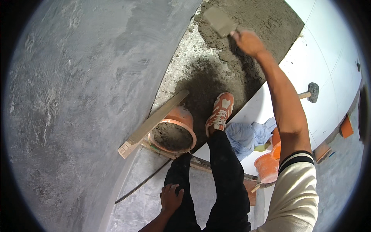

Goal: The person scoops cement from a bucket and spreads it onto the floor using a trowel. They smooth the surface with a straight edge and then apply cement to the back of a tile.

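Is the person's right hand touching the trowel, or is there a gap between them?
Touching. The head view shows the right hand closed around the handle of the trowel, whose flat blade lies on the grey mortar bed.

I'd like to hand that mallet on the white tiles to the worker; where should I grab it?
Take the mallet by its wooden handle, coming from its free left end. The heavy dark head lies at the right end, and the handle lies flat on the white tile floor with bare tile around it.

Right hand (249,41) gripping trowel (219,21) over grey mortar bed (247,23). Left hand (171,198) resting on thigh. Orange bucket (172,131) of mortar beside orange shoe (220,112); wooden straightedge (152,123) touching bucket rim.
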The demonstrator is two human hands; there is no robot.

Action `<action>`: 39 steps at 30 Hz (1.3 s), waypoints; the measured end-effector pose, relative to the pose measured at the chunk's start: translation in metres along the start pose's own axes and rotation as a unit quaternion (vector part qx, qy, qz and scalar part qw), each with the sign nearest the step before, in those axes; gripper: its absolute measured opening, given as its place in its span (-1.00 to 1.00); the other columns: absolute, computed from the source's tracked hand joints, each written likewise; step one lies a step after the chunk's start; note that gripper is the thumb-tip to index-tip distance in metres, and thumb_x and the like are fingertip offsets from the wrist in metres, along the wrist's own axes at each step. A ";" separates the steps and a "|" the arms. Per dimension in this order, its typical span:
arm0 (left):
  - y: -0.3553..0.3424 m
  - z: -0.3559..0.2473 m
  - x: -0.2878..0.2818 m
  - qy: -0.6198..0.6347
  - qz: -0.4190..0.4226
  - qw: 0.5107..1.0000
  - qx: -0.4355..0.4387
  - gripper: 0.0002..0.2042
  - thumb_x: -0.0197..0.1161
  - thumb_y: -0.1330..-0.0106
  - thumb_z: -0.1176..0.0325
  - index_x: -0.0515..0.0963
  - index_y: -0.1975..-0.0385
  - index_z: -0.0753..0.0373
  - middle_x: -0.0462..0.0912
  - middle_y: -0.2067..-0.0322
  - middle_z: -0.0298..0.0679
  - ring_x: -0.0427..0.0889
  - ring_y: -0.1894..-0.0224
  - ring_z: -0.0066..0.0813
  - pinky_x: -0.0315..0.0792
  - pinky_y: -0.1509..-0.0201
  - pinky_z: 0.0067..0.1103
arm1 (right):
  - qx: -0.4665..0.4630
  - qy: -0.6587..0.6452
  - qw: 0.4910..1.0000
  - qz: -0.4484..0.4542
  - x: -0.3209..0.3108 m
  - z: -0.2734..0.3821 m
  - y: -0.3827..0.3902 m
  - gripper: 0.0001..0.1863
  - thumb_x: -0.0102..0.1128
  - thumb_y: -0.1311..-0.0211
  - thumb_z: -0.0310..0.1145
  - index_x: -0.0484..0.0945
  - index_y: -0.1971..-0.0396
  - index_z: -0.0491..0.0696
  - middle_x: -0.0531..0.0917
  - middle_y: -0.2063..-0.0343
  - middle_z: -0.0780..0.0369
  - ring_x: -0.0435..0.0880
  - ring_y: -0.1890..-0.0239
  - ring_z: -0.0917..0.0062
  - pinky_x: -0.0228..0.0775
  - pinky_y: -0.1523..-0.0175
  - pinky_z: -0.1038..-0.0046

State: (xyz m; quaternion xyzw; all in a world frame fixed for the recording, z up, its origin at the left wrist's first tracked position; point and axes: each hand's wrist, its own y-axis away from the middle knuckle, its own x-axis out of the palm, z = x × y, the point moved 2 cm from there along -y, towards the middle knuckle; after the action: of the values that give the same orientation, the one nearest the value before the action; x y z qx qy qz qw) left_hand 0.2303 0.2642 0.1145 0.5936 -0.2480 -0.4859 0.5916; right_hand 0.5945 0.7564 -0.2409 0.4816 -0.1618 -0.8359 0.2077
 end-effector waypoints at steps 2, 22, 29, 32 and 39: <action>0.003 -0.001 0.000 -0.008 -0.002 1.000 -0.011 -0.59 0.36 -0.38 0.00 0.69 -0.10 0.07 0.62 -0.17 -0.18 0.50 -0.28 -0.05 0.41 -0.34 -0.12 | -0.029 0.038 0.996 0.073 0.011 0.031 0.021 -0.47 -0.06 -0.63 0.03 0.61 -0.03 -0.18 0.72 0.06 -0.18 0.70 -0.04 -0.14 0.51 -0.18 -0.13; -0.005 0.009 -0.001 -0.003 -0.003 1.000 0.009 -0.59 0.36 -0.36 0.00 0.70 -0.08 0.09 0.62 -0.18 -0.16 0.50 -0.29 -0.03 0.41 -0.33 -0.11 | 0.172 0.016 0.984 -0.037 0.041 0.033 0.119 -0.53 -0.01 -0.60 0.02 0.55 -0.08 -0.11 0.73 0.11 -0.13 0.71 0.01 -0.12 0.55 -0.09 -0.10; -0.011 0.030 -0.001 0.001 -0.030 0.998 0.048 -0.61 0.37 -0.37 0.05 0.69 -0.08 0.12 0.67 -0.13 -0.15 0.54 -0.24 -0.02 0.45 -0.30 -0.16 | 0.264 0.007 0.960 -0.092 0.076 0.072 0.149 -0.64 0.11 -0.55 -0.08 0.54 0.01 -0.09 0.69 0.09 -0.01 0.76 0.08 0.01 0.61 -0.01 0.01; -0.013 0.031 -0.007 -0.002 -0.031 0.998 0.059 -0.61 0.36 -0.38 0.07 0.69 -0.08 0.15 0.68 -0.11 -0.13 0.56 -0.23 0.01 0.46 -0.30 -0.17 | 0.222 0.012 0.957 -0.188 0.085 0.040 0.212 -0.67 0.18 -0.51 -0.11 0.55 0.02 -0.07 0.68 0.16 0.05 0.75 0.13 0.08 0.60 0.07 0.05; -0.018 0.044 -0.004 -0.002 -0.028 0.998 0.052 -0.61 0.37 -0.38 0.07 0.69 -0.07 0.16 0.68 -0.11 -0.10 0.55 -0.25 0.03 0.45 -0.32 -0.15 | 0.043 0.132 0.980 -0.143 0.076 -0.009 0.199 -0.63 0.18 -0.54 -0.07 0.59 -0.08 -0.05 0.68 0.12 0.07 0.73 0.13 0.10 0.59 0.10 0.14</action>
State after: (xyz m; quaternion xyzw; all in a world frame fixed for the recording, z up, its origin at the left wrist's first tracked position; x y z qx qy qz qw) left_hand 0.1857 0.2501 0.1065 0.6294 -0.2572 -0.4897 0.5458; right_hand 0.6066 0.5461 -0.2073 0.6142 -0.0984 -0.7784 0.0844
